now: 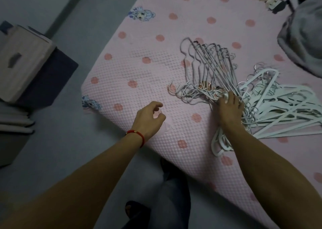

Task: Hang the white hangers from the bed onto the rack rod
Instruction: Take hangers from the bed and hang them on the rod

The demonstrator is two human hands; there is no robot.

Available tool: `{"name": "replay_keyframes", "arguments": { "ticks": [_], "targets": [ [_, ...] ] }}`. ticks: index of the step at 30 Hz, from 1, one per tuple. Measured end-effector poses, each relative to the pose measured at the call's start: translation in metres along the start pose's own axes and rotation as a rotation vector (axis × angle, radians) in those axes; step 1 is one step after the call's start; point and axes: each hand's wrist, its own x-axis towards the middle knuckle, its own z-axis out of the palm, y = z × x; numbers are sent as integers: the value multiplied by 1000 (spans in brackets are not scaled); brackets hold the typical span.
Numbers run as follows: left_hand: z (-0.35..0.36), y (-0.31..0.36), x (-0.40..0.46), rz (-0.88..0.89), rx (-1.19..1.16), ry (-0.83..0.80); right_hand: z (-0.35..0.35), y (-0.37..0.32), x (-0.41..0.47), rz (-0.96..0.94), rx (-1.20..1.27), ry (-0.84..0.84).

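Head cam: right hand (229, 105) fingers curl into the thin white hangers (209, 66) on the pink bed (135, 68), wider hangers (285, 106) just beyond. Left hand (149, 120) hovers loosely curled, holding nothing (no readable writing anywhere).

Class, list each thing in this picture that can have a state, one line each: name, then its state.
left hand: loosely curled over the bed, holding nothing
right hand: fingers down in the hangers, gripping some
thin wire hangers: bunched, fanned out flat on the bed
white plastic hangers: piled flat on the bed, none hung
bed: pink dotted cover on
grey cloth: crumpled on the bed
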Motion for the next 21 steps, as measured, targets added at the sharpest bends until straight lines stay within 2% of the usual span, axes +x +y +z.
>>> {"name": "replay_keyframes", "arguments": {
  "ticks": [4,8,12,14,16,18,21],
  "targets": [
    [-8,-8,-2,-66,-51,45,-10,1,-3,-39,-75,-8],
    [-16,-7,-13,-89,-78,67,-32,-7,-13,-57,20,7],
    [-28,-3,-32,-109,-153,103,-66,-23,-33,-44,115,182],
    [-36,1,-42,-124,-215,122,-82,-33,-48,-182,261,250],
    [-48,1,-50,-152,-290,167,-100,-53,-64,-390,465,224],
    [-66,-2,-58,-203,-405,216,-122,-85,-80,-526,592,118],
    [-101,-15,-78,-279,-588,301,-151,-151,-109,-685,596,-80]
  ]
}}
